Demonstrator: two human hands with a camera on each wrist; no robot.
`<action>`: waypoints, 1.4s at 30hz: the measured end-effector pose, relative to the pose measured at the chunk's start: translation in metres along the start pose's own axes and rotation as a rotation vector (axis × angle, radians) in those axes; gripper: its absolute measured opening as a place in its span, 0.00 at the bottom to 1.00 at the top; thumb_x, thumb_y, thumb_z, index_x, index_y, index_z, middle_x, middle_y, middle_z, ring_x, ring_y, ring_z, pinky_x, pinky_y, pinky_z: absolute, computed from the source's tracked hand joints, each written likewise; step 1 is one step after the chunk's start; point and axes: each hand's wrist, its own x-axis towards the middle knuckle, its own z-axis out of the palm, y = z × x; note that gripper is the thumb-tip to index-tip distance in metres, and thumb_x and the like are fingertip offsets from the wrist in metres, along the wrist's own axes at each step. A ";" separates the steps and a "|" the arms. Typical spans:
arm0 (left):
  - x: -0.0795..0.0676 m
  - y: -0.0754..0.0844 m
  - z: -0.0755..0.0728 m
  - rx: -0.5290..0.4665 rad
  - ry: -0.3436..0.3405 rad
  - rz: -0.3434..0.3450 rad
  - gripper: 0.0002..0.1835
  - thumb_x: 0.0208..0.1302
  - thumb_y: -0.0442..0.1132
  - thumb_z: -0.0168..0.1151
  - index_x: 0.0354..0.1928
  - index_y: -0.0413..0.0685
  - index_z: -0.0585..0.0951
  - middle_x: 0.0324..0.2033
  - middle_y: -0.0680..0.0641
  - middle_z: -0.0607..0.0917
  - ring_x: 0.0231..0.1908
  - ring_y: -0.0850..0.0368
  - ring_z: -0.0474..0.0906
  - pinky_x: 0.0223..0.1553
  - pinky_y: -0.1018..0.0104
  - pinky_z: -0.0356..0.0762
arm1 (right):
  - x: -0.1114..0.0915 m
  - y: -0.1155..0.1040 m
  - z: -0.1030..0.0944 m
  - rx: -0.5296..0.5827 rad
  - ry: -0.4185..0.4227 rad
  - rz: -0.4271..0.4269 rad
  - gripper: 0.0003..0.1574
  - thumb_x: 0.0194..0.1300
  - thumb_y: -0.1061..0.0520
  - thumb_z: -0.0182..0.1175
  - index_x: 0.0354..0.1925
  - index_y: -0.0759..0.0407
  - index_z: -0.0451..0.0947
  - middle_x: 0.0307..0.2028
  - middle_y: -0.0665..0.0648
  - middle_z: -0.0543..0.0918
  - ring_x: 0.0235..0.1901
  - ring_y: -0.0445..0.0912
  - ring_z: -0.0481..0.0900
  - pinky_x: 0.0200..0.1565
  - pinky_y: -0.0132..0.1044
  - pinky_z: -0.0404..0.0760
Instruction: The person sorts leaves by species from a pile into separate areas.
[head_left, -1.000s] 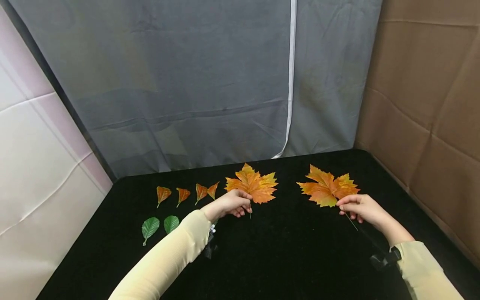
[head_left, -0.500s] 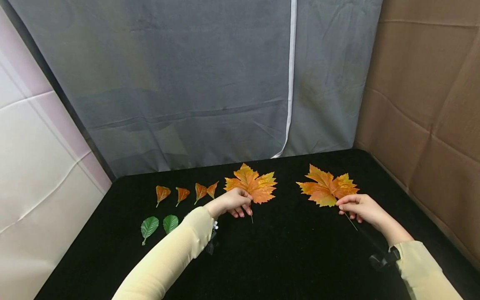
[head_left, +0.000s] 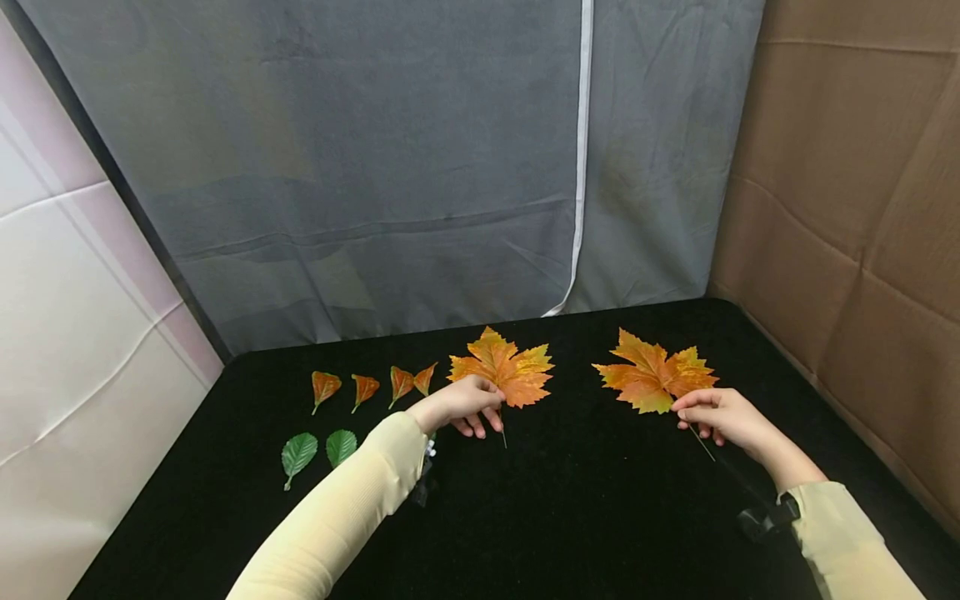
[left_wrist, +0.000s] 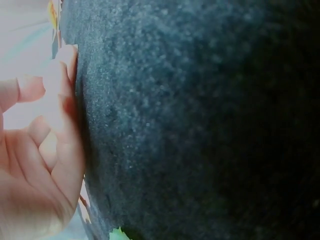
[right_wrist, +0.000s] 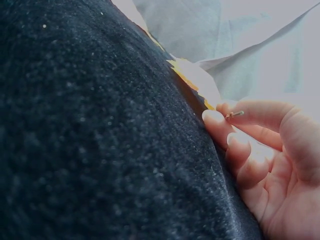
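Two orange-yellow artificial maple leaves lie on the black-covered table (head_left: 585, 500) in the head view. My left hand (head_left: 468, 402) is at the base of the left maple leaf (head_left: 506, 367), whose thin stem shows below the fingers. In the left wrist view the fingers (left_wrist: 67, 120) are fairly straight, and the thumb stands apart from them with nothing visible between. My right hand (head_left: 723, 417) pinches the stem of the right maple leaf (head_left: 645, 371) between thumb and index finger. The stem's end (right_wrist: 236, 114) pokes out there in the right wrist view.
Several small orange leaves (head_left: 326, 389) lie in a row on the left of the table. Two green leaves (head_left: 300, 455) are nearer, the second partly behind the left sleeve (head_left: 352, 508). A grey curtain (head_left: 375, 167) hangs behind; brown cloth (head_left: 862, 208) hangs at the right.
The left hand and its leaf have shifted very slightly, and more stem shows below that hand. Its lower fingers have spread a little. The right hand stays put on its leaf's stem.
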 end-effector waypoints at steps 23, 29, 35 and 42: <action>0.000 0.005 -0.006 -0.003 0.055 0.101 0.13 0.71 0.39 0.53 0.47 0.37 0.79 0.19 0.49 0.80 0.16 0.60 0.76 0.18 0.68 0.74 | -0.001 0.000 0.001 -0.005 0.000 -0.002 0.19 0.70 0.57 0.57 0.49 0.74 0.77 0.31 0.55 0.85 0.20 0.40 0.71 0.20 0.32 0.71; -0.003 0.013 -0.020 0.184 0.220 0.340 0.11 0.64 0.36 0.60 0.45 0.36 0.81 0.27 0.49 0.81 0.26 0.58 0.74 0.28 0.65 0.73 | -0.002 -0.001 0.001 0.000 0.005 -0.008 0.20 0.69 0.58 0.57 0.52 0.74 0.76 0.31 0.55 0.85 0.20 0.40 0.71 0.19 0.32 0.71; -0.001 0.014 -0.029 0.496 0.205 0.445 0.27 0.59 0.46 0.70 0.58 0.41 0.78 0.57 0.43 0.78 0.60 0.47 0.69 0.61 0.53 0.65 | -0.003 -0.004 0.001 0.013 -0.003 -0.020 0.26 0.69 0.58 0.57 0.59 0.73 0.72 0.31 0.56 0.84 0.20 0.40 0.71 0.19 0.32 0.71; 0.001 0.010 -0.028 0.632 -0.007 0.332 0.51 0.55 0.55 0.71 0.76 0.48 0.55 0.75 0.43 0.49 0.73 0.39 0.34 0.68 0.41 0.37 | -0.001 -0.003 0.001 0.015 -0.003 -0.031 0.27 0.69 0.59 0.57 0.62 0.72 0.70 0.31 0.57 0.84 0.19 0.40 0.71 0.18 0.33 0.70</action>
